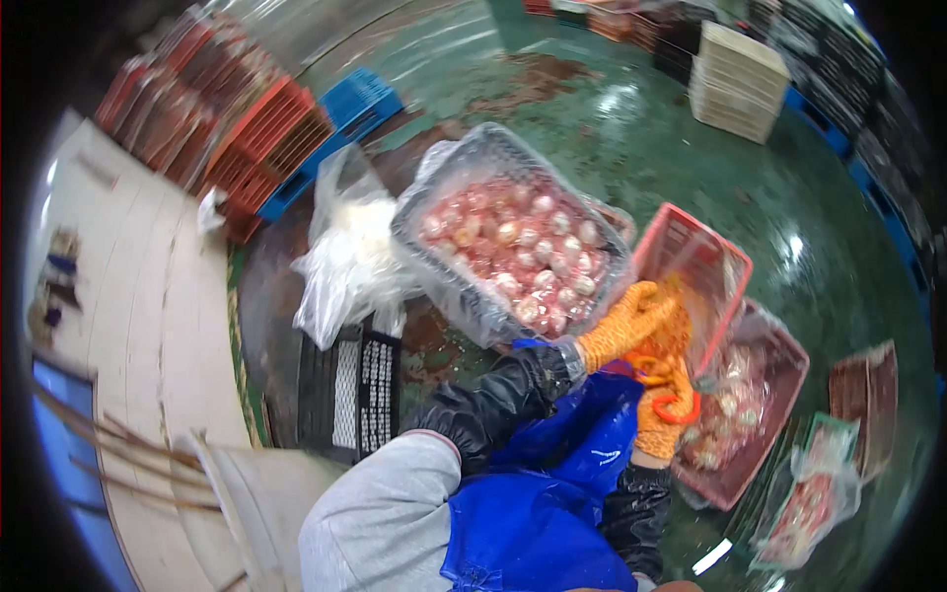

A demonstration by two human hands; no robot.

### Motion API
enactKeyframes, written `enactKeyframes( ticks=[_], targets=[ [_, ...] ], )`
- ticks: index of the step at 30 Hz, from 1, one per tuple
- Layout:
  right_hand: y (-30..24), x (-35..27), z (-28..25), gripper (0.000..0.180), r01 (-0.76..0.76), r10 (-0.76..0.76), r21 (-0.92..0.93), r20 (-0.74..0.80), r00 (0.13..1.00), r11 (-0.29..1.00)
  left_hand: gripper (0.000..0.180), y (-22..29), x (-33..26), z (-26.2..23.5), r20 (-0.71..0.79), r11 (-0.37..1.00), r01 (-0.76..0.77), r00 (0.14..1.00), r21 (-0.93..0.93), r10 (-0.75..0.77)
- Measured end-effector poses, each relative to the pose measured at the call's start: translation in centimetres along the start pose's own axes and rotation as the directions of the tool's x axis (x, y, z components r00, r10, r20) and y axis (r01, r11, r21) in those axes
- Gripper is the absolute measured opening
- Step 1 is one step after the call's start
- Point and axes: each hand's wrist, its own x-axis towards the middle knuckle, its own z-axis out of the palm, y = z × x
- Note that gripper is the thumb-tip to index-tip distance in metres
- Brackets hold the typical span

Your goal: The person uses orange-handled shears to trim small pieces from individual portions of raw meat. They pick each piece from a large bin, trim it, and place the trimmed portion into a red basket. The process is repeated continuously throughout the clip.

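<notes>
Both my hands wear orange textured gloves and meet low, at the near edge of a red crate. My left hand reaches in from the left with its fingers bent; what they hold, if anything, is hidden. My right hand is closed, with a bright orange-red looped handle at its side; the rest of that tool is hidden. Left of the crate, a grey basket lined with clear plastic holds many pale round pieces in reddish liquid. A darker red crate with similar wet pieces stands right of my hands.
A clear plastic bag of white material lies left of the basket, above a black crate. Orange crates on a blue pallet stand far left. Cream crates are far right. A plastic-wrapped pack lies near right on wet green floor.
</notes>
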Motion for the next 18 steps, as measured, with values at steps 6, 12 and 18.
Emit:
enactKeyframes(
  ticks=[6, 12, 18],
  targets=[
    [0.8, 0.2, -0.8, 0.034, -0.203, 0.224, 0.259, -0.055, 0.973, 0.944, 0.079, 1.5, 0.9, -13.7, -0.076, 0.474, -0.074, 0.954, 0.877, 0.289],
    [0.9, -0.3, -2.0, 0.032, -0.212, 0.231, 0.229, -0.056, 0.971, 0.950, 0.068, 5.8, 5.8, -30.7, -0.129, -0.139, 0.128, 0.992, 0.982, 0.001],
    [-1.9, -2.6, -1.4, 0.046, -0.131, 0.140, 0.069, -0.148, 0.979, 0.989, 0.046, -2.2, 7.9, -28.3, -0.476, -0.166, 0.471, 0.879, 0.866, 0.008]
  ],
)
